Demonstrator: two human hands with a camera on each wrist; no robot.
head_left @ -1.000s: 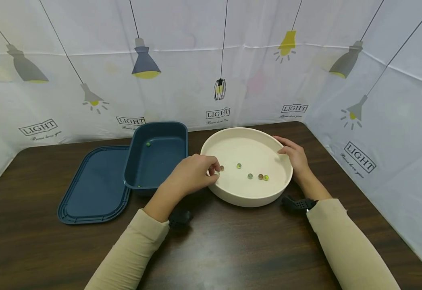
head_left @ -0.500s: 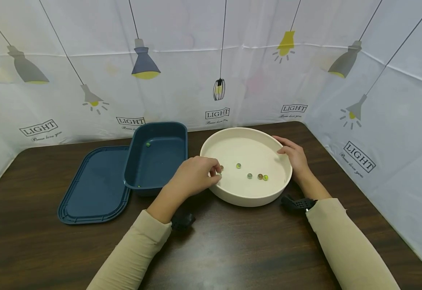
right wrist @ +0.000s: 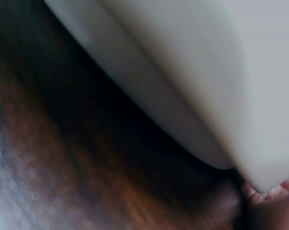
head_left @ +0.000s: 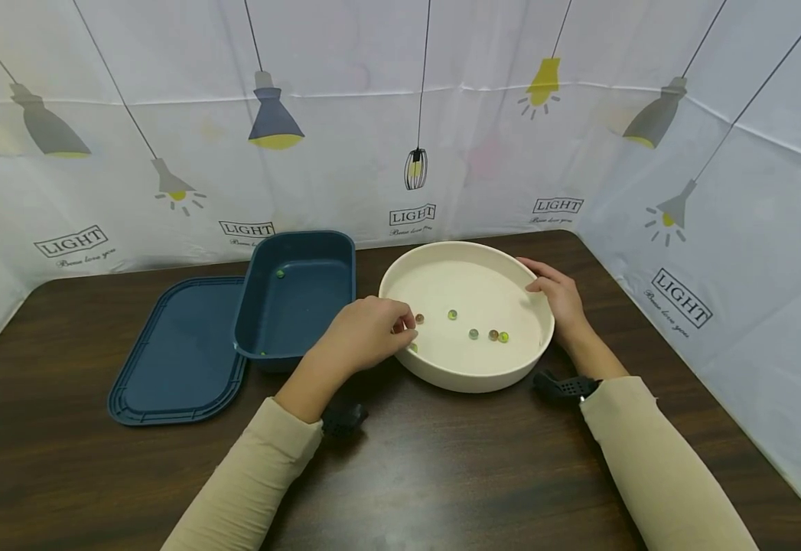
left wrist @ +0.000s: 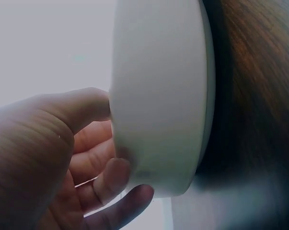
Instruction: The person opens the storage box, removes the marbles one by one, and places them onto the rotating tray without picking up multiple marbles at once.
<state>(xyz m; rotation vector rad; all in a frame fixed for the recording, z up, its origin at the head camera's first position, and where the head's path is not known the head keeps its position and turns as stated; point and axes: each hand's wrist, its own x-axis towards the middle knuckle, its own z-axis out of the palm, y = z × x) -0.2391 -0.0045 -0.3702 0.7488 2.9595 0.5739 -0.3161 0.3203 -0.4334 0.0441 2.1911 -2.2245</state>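
Observation:
A round cream tray (head_left: pixel 469 268) with a raised wall holds several small glass marbles, such as a greenish marble (head_left: pixel 452 314) and a brown marble (head_left: pixel 419 318). At its right side my right hand (head_left: pixel 567 306) grips the wall, thumb over the rim. My left hand (head_left: pixel 366 330) reaches over the left rim with bent fingers. Close below its thumb shows a yellow-green marble (head_left: pixel 413 347). In the left wrist view, the left thumb (left wrist: pixel 89 105) goes behind the rim, which hides the tip, while other fingers lie along the outer wall. I cannot tell whether they pinch a marble.
A deep dark-blue box (head_left: pixel 310 306) stands left of the tray, with one green marble (head_left: pixel 280 273) inside and another green spot by its near edge. Its flat blue lid (head_left: pixel 180 352) lies farther left on the brown wooden table (head_left: pixel 428 474). A lamp-print curtain (head_left: pixel 345 191) borders the back.
My left hand shifted slightly right, then back left. A yellow-green marble now shows below its thumb, where a pale one showed at its fingertips before. The right hand and tray stay put.

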